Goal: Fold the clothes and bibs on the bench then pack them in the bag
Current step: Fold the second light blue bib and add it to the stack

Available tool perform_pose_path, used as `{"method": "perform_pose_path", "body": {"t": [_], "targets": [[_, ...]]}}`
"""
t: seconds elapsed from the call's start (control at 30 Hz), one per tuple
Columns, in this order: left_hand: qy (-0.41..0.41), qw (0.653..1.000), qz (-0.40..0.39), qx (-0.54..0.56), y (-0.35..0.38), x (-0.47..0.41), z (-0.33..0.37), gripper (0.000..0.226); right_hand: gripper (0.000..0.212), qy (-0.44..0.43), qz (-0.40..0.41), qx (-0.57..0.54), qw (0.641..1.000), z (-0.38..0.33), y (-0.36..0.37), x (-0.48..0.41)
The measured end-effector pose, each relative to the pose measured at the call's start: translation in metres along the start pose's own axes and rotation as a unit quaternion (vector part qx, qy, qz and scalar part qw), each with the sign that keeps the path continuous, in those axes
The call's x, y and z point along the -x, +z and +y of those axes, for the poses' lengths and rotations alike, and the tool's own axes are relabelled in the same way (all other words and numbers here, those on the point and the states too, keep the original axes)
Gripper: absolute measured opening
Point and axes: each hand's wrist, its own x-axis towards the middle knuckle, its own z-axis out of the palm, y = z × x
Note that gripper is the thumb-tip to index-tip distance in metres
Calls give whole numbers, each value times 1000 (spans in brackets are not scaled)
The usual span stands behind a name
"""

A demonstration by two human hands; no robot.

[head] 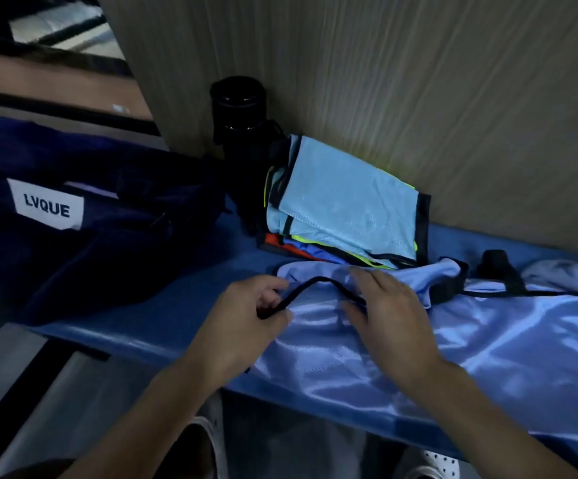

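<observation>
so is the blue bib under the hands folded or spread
Spread: the blue bib lies loose and wrinkled along the bench, unlike the folded stack.

Left hand [246,312] round black trim [315,281] of blue bib [488,340], right hand [387,312] flat alongside.

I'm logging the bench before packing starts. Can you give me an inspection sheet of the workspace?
Surface: blue bench, partly covered by cloth.
Job's things: blue bib spread out, unfolded; folded stack against the wall; navy bag at left.
Clutter: black bottle beside the stack; small black object, unclear.
Hands: left hand pinches the bib's black trim; right hand rests flat on the bib.
Cables: nothing seen.
Surroundings: wood-grain wall; shoes below.
</observation>
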Motion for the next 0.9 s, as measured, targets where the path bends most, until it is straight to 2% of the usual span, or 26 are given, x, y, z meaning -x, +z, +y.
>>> {"method": "perform_pose_path", "body": {"t": [0.17,0.33,0.4,0.5,0.53,0.7,0.8,0.9], "targets": [[13,996,-79,39,-9,13,11,25,11,-47,26,0,999,4,0,6],[39,987,-143,56,-18,22,19,14,16,-50,51,-104,992,0,-24,20],[37,994,-98,39,-18,20,17,10,14,-63,41,-157,985,3,-37,32],[36,996,11,-85,-16,11,4,12,22,-86,-14,-184,979,15,-52,55],[29,994,6,-107,-16,9,1,14,23,-92,-36,-173,980,19,-55,61],[25,982,-147,-120,-17,10,-4,23,27,-81,-75,-139,984,30,-57,72],[9,985,-120,-121,-14,12,-6,26,31,-86,-78,-141,983,27,-54,72],[11,989,-109,-102,-10,9,-6,17,35,-101,-92,-124,983,19,-44,67]]}}
